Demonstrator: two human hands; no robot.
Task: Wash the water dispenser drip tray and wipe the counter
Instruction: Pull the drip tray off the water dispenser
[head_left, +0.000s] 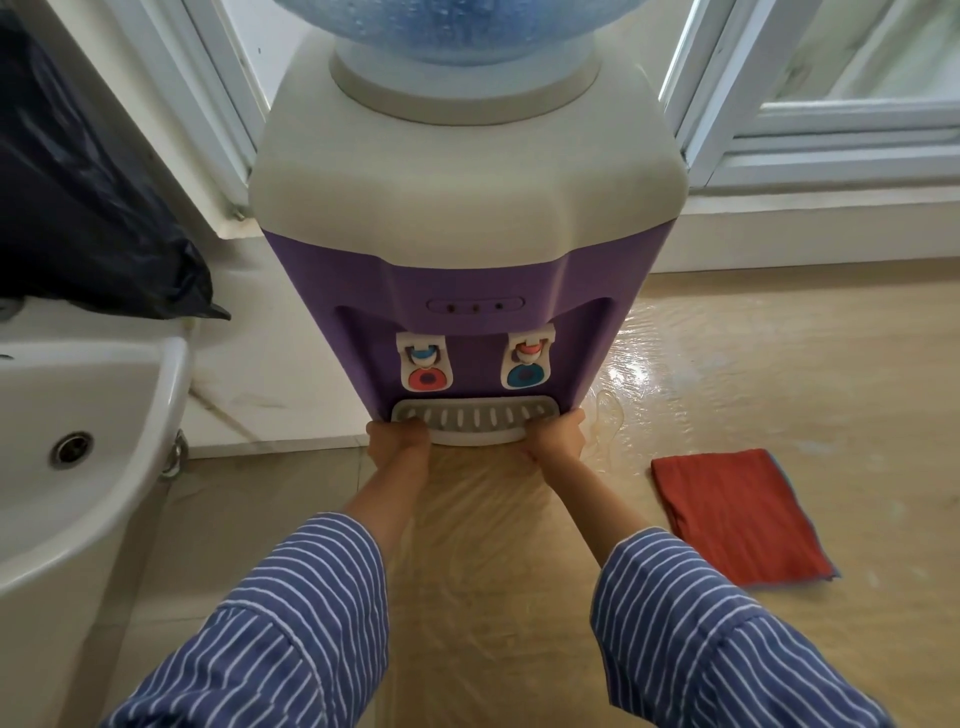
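Observation:
A purple and cream water dispenser (467, 218) stands on the counter (779, 374), which is covered with clear plastic film. Its grey slotted drip tray (475, 415) sits at the base under the two taps. My left hand (397, 441) grips the tray's left end, fingers curled over the rim. My right hand (556, 439) grips the right end the same way. A red cloth (737, 514) lies flat on the counter to the right of my right arm.
A white sink (78, 441) with a metal drain sits at the left. A black bag (78, 208) lies behind it. White window frames (831, 156) run along the back. A small puddle (608, 421) shines beside the dispenser's right corner.

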